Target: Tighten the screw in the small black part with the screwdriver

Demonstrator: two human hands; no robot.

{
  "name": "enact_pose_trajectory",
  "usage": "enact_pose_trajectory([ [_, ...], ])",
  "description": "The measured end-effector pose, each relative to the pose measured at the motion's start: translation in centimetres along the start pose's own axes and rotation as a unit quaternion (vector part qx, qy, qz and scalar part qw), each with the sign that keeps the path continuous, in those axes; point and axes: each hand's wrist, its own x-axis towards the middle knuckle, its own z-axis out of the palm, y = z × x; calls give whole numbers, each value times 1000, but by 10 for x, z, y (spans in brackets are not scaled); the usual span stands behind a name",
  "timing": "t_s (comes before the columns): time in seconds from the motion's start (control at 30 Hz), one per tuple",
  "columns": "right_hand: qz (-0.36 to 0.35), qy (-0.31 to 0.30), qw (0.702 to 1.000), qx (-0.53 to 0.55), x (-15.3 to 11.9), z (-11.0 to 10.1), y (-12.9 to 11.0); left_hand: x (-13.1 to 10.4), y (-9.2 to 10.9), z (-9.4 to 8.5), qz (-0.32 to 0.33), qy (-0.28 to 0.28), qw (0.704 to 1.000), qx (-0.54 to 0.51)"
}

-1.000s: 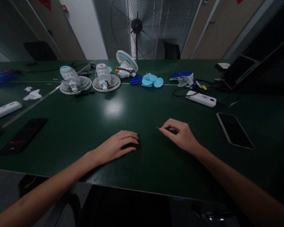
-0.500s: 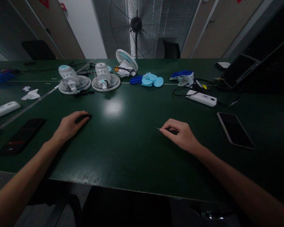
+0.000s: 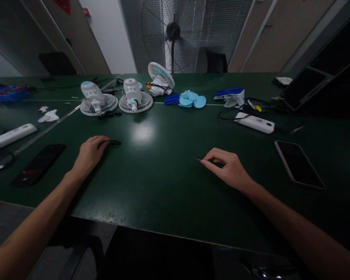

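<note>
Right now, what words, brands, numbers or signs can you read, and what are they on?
None can be read.
White box near the right-hand phone: small mark, too small to read.
Black thing at the left hand: too small and dark.

On the dark green table [image 3: 169, 202], a small black object [image 3: 115, 142] lies at the fingers of the left hand [image 3: 90, 152], with a black rectangular phone [image 3: 40, 164] to its left, closer to the near edge, and a pale-rimmed rectangular phone [image 3: 299, 164] right of the right hand [image 3: 229, 168]. Toward the far edge, two white round-caged plastic fans [image 3: 136, 102] sit left of a light blue plastic fan blade [image 3: 192, 99] overlapping a blue glove [image 3: 172, 99]; rightward, a blue-and-white glove [image 3: 233, 96] lies behind a long white box [image 3: 255, 123].
</note>
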Motion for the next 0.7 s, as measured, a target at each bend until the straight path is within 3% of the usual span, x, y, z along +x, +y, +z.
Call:
enact_pose_trajectory([
  [0.23,6,-6,1000,-3,0,-1,-3,-1,6,-3,-43,30,998,16],
  [0.37,7,-7,1000,-5,0,-1,-2,-2,8,-3,-84,97,992,-18],
  [0.5,3,-8,1000,-3,0,0,1,-1,12,-3,-64,142,986,-52],
  [0.7,6,-16,1000,-2,-1,0,4,2,17,-3,-12,137,987,-80],
])
